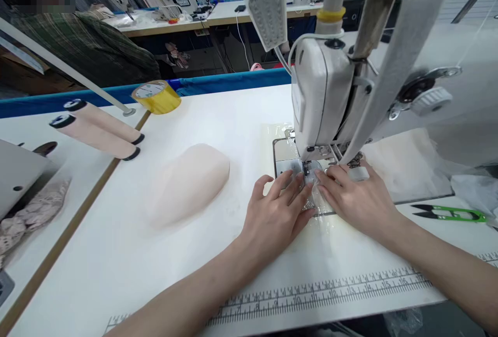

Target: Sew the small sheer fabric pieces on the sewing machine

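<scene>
My left hand (278, 205) lies palm down on the sewing machine bed, fingers spread, its fingertips just left of the presser foot (306, 167). From the other side my right hand (360, 197) reaches in, fingers stretched and resting on the bed close to the foot. Between the hands lies a clear, shiny strip of film (321, 199), which the fingertips touch; its exact shape is hard to make out. The white sewing machine head (319, 93) stands right above. A smooth beige cup-shaped pad (194, 179) lies on the table to the left of my left hand.
Two beige thread spools (99, 135) and a yellow tape roll (157, 97) lie at the back left. Green thread snips (453, 213) and pale fabric (406, 163) are on the right. A printed ruler (311, 291) runs along the front edge. Another person (89, 41) sits beyond.
</scene>
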### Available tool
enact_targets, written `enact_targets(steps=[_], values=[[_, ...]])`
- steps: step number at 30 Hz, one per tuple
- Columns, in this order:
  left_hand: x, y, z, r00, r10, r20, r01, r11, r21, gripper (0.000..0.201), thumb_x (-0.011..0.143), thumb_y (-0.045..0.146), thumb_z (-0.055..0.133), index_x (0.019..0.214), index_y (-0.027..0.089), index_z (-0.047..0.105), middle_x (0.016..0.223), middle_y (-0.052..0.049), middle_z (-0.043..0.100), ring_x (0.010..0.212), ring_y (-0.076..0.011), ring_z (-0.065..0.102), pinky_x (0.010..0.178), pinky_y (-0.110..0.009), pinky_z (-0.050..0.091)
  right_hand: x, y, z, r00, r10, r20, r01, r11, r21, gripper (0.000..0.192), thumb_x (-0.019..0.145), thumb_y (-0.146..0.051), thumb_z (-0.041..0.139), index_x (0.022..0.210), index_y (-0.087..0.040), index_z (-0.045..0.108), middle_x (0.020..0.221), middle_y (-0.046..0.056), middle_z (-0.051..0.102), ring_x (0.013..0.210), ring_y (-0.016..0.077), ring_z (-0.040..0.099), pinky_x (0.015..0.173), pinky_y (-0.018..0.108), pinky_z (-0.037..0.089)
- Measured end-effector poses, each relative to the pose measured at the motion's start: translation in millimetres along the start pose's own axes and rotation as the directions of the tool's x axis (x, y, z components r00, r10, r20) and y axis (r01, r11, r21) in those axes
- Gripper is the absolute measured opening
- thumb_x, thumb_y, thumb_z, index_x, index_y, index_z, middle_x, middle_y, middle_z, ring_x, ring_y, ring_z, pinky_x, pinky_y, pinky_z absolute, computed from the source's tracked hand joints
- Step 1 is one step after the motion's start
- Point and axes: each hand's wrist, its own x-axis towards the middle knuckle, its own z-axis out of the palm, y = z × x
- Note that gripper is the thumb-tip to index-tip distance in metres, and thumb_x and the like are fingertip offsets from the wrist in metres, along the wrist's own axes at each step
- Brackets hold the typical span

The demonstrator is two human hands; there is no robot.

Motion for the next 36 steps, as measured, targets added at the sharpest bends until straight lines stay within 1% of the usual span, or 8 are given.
enact_targets(steps=[13, 17, 20, 24, 27, 29, 32, 36], values=[[1, -4, 4.7, 0.999, -0.022, 0.028, 0.022, 1.0, -0.008, 0.033, 0.095, 0.037, 0.047, 0.121, 0.021, 0.059, 0.127, -0.005, 0.062, 0.122, -0.0233, 0.049, 0.093, -0.043, 0.032, 2, 2, 3, 1.0, 0.01, -0.026, -0.011, 1.0, -0.02, 0.032, 0.095, -0.025, 0.045, 0.113, -0.011, 0.067, 0.088, 0.011, 0.071, 0.082, 0.0222, 0.06, 0.077, 0.039, 0.034], [1, -3, -3.2, 1.0, 0.005, -0.026, -0.005, 1.0, 0.008, 0.029, 0.093, 0.035, 0.051, 0.116, 0.021, 0.061, 0.122, -0.004, 0.064, 0.11, -0.0231, 0.055, 0.089, -0.042, 0.033, 0, 8, -5, 0.999, 0.027, -0.028, -0.026, 0.999, 0.047, 0.028, 0.093, -0.02, 0.047, 0.111, -0.014, 0.068, 0.088, 0.01, 0.07, 0.072, 0.0199, 0.06, 0.073, 0.038, 0.037], [0, -5, -17.3, 0.998, 0.06, -0.014, -0.06, 0.998, -0.027, 0.025, 0.092, 0.036, 0.053, 0.107, 0.02, 0.064, 0.111, -0.004, 0.069, 0.09, -0.0199, 0.059, 0.079, -0.038, 0.035, -1, 14, -21, 0.99, 0.038, 0.137, -0.082, 0.938, 0.336, 0.019, 0.088, -0.024, 0.054, 0.098, -0.023, 0.07, 0.089, 0.003, 0.069, 0.064, 0.015, 0.058, 0.061, 0.03, 0.038], [-3, -14, -29.6, 0.953, 0.262, 0.155, -0.238, 0.958, -0.16, 0.034, 0.087, 0.049, 0.056, 0.1, 0.018, 0.064, 0.106, -0.004, 0.068, 0.077, -0.0167, 0.061, 0.068, -0.033, 0.036, -2, 21, -37, 0.901, -0.152, 0.406, -0.179, 0.722, 0.669, 0.006, 0.083, -0.031, 0.062, 0.084, -0.026, 0.064, 0.094, -0.003, 0.063, 0.064, 0.0112, 0.057, 0.053, 0.025, 0.036], [-3, -17, -29.6, 0.937, 0.319, 0.14, -0.299, 0.943, -0.146, 0.015, 0.093, 0.023, 0.05, 0.093, 0.017, 0.064, 0.107, -0.002, 0.067, 0.067, -0.0115, 0.058, 0.063, -0.03, 0.036, -1, 26, -39, 0.87, -0.168, 0.463, -0.268, 0.627, 0.732, 0.015, 0.089, -0.025, 0.053, 0.075, -0.024, 0.058, 0.083, -0.004, 0.063, 0.067, 0.0111, 0.058, 0.057, 0.024, 0.038], [0, -16, -29.9, 0.951, 0.27, 0.151, -0.243, 0.954, -0.173, 0.022, 0.095, 0.012, 0.041, 0.091, 0.015, 0.062, 0.103, -0.003, 0.068, 0.064, -0.0107, 0.057, 0.062, -0.029, 0.038, -1, 29, -39, 0.845, -0.12, 0.521, -0.377, 0.558, 0.739, 0.018, 0.092, -0.026, 0.047, 0.077, -0.023, 0.056, 0.072, -0.005, 0.061, 0.063, 0.0109, 0.057, 0.056, 0.024, 0.038], [8, -10, -34.3, 0.958, 0.107, 0.266, -0.041, 0.969, -0.243, 0.025, 0.097, 0.018, 0.037, 0.089, 0.015, 0.06, 0.084, -0.003, 0.067, 0.064, -0.0133, 0.056, 0.062, -0.028, 0.042, 0, 31, -39, 0.82, -0.027, 0.572, -0.49, 0.484, 0.725, 0.022, 0.095, -0.033, 0.041, 0.081, -0.023, 0.056, 0.066, -0.005, 0.061, 0.061, 0.0114, 0.058, 0.055, 0.023, 0.04], [23, -8, -36.5, 0.923, -0.003, 0.384, 0.107, 0.963, -0.249, 0.015, 0.089, 0.021, 0.053, 0.101, 0.014, 0.06, 0.086, -0.004, 0.063, 0.07, -0.0167, 0.057, 0.061, -0.028, 0.043, 1, 28, -37, 0.879, -0.026, 0.477, -0.376, 0.578, 0.724, 0.02, 0.086, -0.042, 0.057, 0.091, -0.022, 0.061, 0.073, -0.002, 0.063, 0.063, 0.0144, 0.057, 0.053, 0.025, 0.037]])
